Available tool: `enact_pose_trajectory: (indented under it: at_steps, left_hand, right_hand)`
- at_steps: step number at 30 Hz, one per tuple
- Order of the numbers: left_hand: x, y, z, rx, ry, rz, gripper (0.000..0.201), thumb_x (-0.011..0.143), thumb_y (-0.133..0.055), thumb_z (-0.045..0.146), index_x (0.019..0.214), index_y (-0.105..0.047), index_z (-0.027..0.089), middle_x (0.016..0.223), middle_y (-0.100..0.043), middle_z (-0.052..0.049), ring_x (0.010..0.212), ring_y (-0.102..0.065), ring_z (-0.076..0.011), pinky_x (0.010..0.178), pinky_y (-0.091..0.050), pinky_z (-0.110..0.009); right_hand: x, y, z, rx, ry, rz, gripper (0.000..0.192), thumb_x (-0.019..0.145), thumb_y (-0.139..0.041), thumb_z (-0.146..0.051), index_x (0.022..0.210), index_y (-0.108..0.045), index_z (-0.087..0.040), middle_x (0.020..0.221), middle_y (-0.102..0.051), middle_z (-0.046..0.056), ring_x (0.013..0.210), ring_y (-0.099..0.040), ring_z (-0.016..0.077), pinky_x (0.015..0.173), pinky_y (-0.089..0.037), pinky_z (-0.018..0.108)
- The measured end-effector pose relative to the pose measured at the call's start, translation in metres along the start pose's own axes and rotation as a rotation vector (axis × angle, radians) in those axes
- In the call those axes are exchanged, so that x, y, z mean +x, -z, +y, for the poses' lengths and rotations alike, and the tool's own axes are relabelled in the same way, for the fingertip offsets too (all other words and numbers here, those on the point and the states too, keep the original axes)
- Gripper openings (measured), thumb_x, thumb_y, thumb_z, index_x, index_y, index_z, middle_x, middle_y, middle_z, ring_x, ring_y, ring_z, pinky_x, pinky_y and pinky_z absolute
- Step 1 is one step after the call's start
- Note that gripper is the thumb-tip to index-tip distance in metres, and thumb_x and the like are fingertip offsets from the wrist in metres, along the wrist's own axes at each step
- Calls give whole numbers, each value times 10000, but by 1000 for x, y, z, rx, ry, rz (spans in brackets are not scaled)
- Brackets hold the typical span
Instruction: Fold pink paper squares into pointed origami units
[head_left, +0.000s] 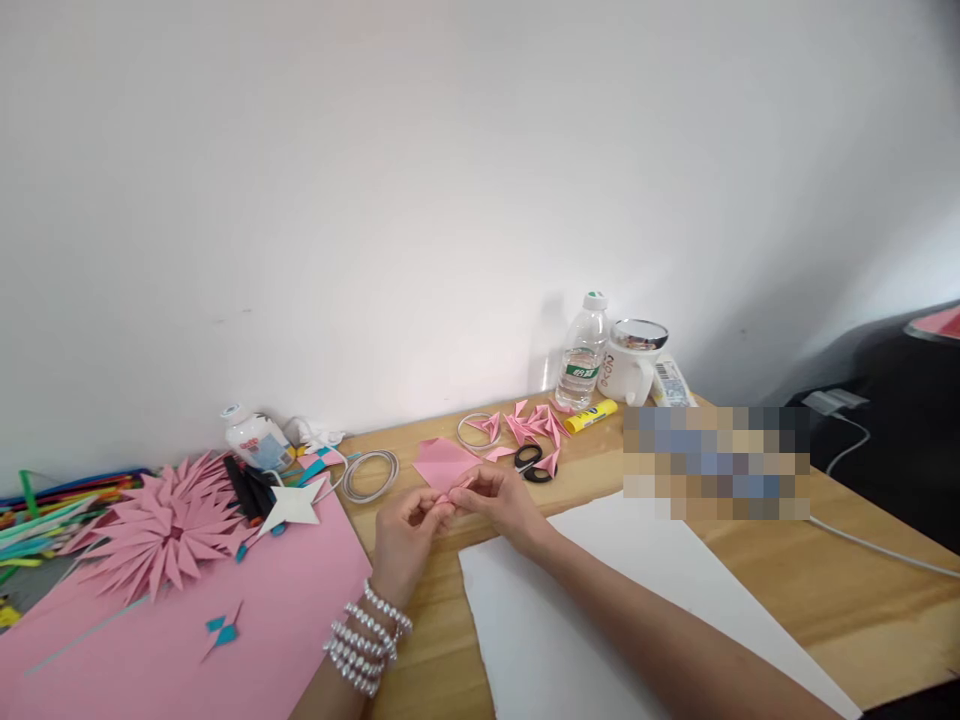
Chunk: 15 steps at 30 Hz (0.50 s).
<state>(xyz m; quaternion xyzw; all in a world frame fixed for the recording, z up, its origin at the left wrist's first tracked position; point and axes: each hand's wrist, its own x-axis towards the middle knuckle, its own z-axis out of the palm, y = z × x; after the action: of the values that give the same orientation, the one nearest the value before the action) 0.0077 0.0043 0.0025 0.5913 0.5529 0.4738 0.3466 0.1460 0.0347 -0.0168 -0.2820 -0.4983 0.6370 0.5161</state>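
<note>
Both hands meet over the middle of the wooden table, pinching a small folded piece of pink paper (444,497). My left hand (409,525), with beaded bracelets on its wrist, grips it from the left. From the right, my right hand (499,500) closes its fingertips on the same piece; most of the paper is hidden by the fingers. Just behind them lies a pink paper sheet (442,462). Folded pink paper pieces (529,425) and black-handled scissors (534,465) rest beyond my right hand.
A white sheet (585,610) lies at front right, a pink sheet (300,600) at left with a pink paper flower (169,530). A coiled cable (371,477), glue stick (591,416), water bottle (583,350) and white mug (630,370) stand or lie towards the wall.
</note>
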Motion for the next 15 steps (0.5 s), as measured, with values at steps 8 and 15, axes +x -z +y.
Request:
enact_pose_trajectory:
  at_steps: [8,15]
  left_hand:
    - [0,3,-3,176,-180,12,141,707,-584,277,704,-644,150,593,-619,-17,508,-566,-130,478,-481,-234]
    - [-1,4,-4,297,-251,106,168,734,-563,296,742,-649,151,660,-642,-37,582,-596,-146,553,-512,-262]
  right_hand:
    - [-1,0,1,-44,38,22,230,568,-721,-348,659,-643,-152,626,-645,11,571,-598,134,622,-510,287]
    - [-1,-1,-1,62,27,81,267,601,-696,-380,716,-655,-143,700,-659,37,644,-621,157,697,-525,340]
